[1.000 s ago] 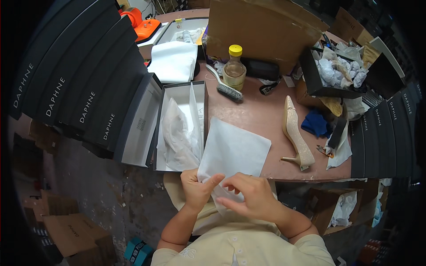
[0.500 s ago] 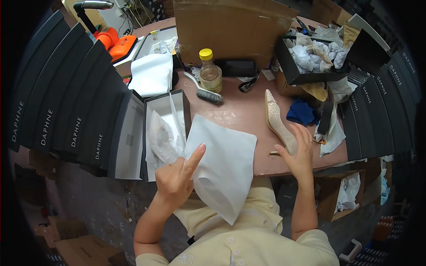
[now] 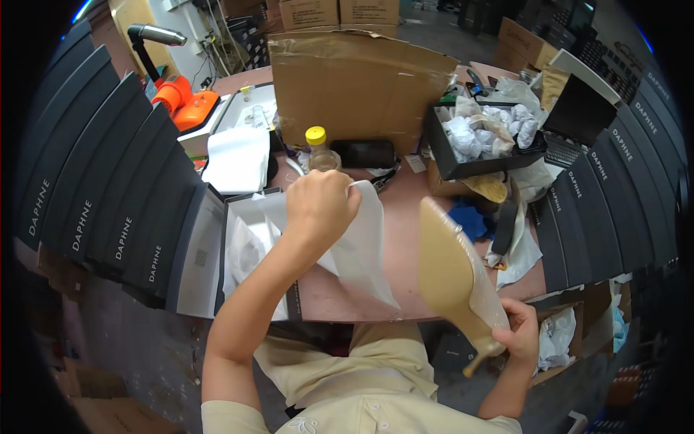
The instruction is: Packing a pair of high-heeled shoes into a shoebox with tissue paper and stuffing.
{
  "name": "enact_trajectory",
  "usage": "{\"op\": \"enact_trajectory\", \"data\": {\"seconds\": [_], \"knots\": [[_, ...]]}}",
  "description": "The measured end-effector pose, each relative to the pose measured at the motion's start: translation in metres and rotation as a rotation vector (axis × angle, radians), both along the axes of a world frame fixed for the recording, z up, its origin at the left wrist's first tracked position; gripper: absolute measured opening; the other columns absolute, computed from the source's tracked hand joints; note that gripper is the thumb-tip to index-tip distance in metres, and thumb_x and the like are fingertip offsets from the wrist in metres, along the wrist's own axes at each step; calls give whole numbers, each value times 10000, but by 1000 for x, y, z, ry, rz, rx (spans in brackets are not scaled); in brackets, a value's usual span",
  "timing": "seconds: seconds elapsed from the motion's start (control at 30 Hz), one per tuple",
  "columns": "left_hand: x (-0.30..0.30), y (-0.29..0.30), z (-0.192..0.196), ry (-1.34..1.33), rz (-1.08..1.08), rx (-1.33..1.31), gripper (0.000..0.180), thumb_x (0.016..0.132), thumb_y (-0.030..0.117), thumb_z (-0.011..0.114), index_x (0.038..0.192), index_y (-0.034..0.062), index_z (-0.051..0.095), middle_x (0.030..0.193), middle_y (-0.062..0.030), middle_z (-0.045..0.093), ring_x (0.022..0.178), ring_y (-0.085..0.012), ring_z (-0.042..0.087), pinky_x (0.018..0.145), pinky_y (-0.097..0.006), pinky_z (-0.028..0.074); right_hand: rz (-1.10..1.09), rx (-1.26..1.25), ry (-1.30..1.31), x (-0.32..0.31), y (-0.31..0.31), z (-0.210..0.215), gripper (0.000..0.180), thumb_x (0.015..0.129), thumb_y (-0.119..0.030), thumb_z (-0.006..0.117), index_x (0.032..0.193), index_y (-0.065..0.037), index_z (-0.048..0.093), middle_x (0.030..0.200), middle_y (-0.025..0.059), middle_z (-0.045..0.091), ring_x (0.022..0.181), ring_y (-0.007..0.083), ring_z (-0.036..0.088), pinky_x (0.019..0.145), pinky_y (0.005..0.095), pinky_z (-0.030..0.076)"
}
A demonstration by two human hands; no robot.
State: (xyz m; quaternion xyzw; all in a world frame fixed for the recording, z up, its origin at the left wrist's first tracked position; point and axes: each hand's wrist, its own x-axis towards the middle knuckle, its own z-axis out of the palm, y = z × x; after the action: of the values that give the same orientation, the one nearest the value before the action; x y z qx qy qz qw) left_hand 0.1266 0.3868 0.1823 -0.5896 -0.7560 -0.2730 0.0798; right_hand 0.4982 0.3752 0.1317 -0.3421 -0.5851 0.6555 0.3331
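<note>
My right hand [image 3: 522, 331] is wrapped round the heel end of a glittery beige high-heeled shoe [image 3: 450, 271]. Lifted at the table's front right, the shoe has its tan sole turned up and its pointed toe away from me. My left hand [image 3: 318, 206] is closed at the top edge of a white sheet of paper [image 3: 365, 242], which hangs from it in a slant; its fingertips are hidden behind the hand. Below the left forearm lies an open dark shoebox [image 3: 294, 300] with crumpled white tissue [image 3: 247, 249] inside.
Dark shoeboxes [image 3: 97, 181] stand in rows at left and right. Behind my left hand are a yellow-capped bottle [image 3: 316, 137] and a cardboard panel [image 3: 354, 87]. A black box [image 3: 452, 168] of crumpled paper and a blue cloth [image 3: 468, 220] sit at the right.
My right hand has picked up the shoe from the table and turned its sole up. My left hand has moved forward and closed on the paper sheet, raising it off my lap.
</note>
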Motion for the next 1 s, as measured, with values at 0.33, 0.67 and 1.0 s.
{"op": "enact_trajectory", "data": {"seconds": [0.33, 0.67, 1.0], "knots": [[27, -42, -24, -352, -234, -3, 277, 708, 86, 627, 964, 19, 708, 646, -165, 648, 506, -135, 564, 525, -267, 446, 250, -583, 234, -33, -27, -20, 482, 792, -99, 655, 1206, 102, 511, 1096, 139, 629, 962, 153, 621, 862, 275, 487], [61, -124, -24, -838, -359, 20, 313, 817, 15, 605, 1125, 36, 651, 566, -150, 514, 447, -72, 457, 455, -260, 389, 188, -713, 204, -85, -40, -11, 493, 908, -76, 529, 1337, 87, 346, 1256, 140, 525, 1108, 174, 551, 930, 283, 450], [54, -130, -30, -1420, -231, 357, 301, 910, 48, 516, 1197, 15, 600, 608, -20, 591, 500, -65, 526, 481, -247, 430, 274, 989, -700, -119, -67, 53, 856, 665, -196, 787, 1313, 133, 334, 1192, 307, 503, 1089, 437, 503, 931, 419, 403]]}}
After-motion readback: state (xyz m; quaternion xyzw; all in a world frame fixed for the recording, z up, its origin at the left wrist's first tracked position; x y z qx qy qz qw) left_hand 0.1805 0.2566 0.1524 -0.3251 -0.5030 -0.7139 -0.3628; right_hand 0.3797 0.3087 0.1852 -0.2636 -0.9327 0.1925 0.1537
